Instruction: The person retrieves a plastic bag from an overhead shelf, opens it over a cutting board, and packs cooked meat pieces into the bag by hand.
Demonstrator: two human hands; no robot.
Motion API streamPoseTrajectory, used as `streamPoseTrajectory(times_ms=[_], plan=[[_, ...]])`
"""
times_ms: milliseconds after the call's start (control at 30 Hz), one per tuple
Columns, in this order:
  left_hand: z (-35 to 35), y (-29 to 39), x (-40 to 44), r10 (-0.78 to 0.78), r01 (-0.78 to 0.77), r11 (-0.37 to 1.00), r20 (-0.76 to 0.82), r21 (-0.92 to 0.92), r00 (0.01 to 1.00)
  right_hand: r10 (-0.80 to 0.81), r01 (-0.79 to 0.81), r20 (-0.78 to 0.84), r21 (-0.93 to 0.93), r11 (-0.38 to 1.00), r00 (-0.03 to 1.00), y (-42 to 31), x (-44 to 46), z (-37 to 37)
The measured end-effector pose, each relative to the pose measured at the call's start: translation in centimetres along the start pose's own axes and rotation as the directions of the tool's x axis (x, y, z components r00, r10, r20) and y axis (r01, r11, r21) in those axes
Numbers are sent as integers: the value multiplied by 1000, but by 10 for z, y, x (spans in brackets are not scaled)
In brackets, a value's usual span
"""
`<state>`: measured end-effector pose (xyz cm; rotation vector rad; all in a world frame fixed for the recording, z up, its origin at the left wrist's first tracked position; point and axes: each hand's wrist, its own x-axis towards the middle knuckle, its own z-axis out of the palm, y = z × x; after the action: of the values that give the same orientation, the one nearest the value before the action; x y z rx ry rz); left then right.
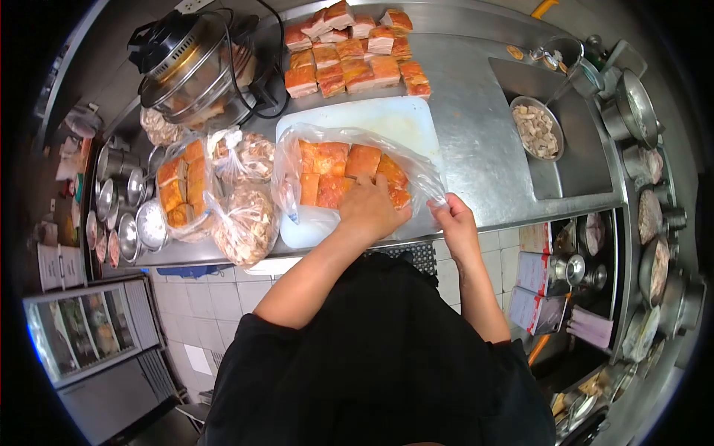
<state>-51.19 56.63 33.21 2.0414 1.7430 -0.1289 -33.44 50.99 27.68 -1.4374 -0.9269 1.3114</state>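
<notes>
Head view: meat [327,160] lies in bag [422,177] on board [401,119]. My right hand [457,225] pinches bag; left hand [370,209] rests on meat, grip unclear. Packing, seemingly; next needs bag held open.

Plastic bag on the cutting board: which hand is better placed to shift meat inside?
Probably the left hand: it lies over the meat pieces, while the right hand pinches the plastic bag at its edge.

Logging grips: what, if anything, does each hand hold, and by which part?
The right hand pinches a clear plastic bag by its right edge. The left hand rests on orange-brown meat blocks; whether it grips any is unclear.
</notes>
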Motion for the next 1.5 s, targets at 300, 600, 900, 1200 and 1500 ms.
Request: streamPoseTrajectory(times_ms=[300, 600, 900, 1200, 1500], plan=[[52, -14, -3, 62, -88, 996, -506, -28, 860, -56, 111, 220, -246, 963, 974, 12, -7, -17], [77, -7, 25, 103, -206, 975, -664, -78, 741, 216, 188, 662, -483, 855, 718, -23, -27, -41], [41, -21, 20, 225, -274, 956, -340, -103, 913, -203, 256, 358, -107, 961, 911, -43, 6, -32], [41, -23, 40, 552, -525, 832, -337, 176, 763, -44, -46, 289, 298, 954, 956, -44, 8, -6], [14, -51, 90, 381, -418, 907, -323, -51, 866, -29, -30, 203, 281, 959, 979, -43, 15, 6]])
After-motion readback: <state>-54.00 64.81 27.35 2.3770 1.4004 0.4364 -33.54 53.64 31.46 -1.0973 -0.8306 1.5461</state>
